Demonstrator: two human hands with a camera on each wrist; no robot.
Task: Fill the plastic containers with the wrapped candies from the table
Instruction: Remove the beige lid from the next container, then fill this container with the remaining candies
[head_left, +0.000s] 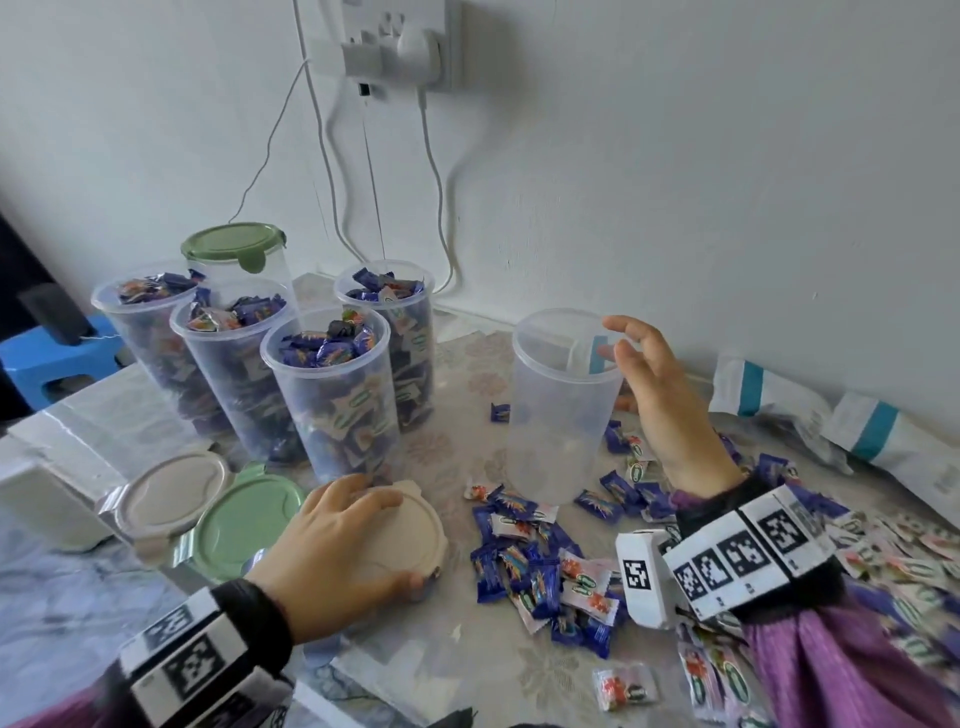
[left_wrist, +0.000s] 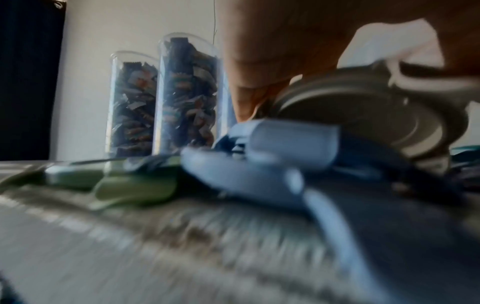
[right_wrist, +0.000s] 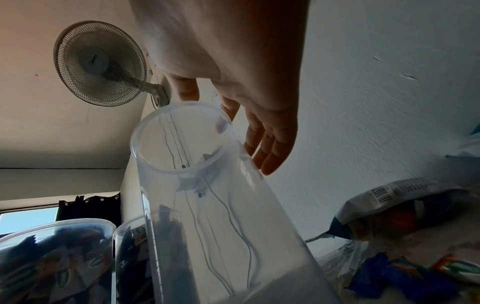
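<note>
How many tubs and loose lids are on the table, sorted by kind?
Filled open tubs: 4
Empty open tub: 1
Tub closed with a green lid: 1
Loose beige lids: 2, one lying free, one under the left hand
Loose green lid: 1
Total: 6 tubs, 3 loose lids

A blue lid shows only in the blurred left wrist view.

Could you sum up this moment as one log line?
left hand: grips beige lid | right hand: open beside empty container | four containers full | candies on table

filled containers (head_left: 332, 395) crowd the left; scattered candies (head_left: 540, 566) litter the empty container's (head_left: 563, 410) front.
</note>
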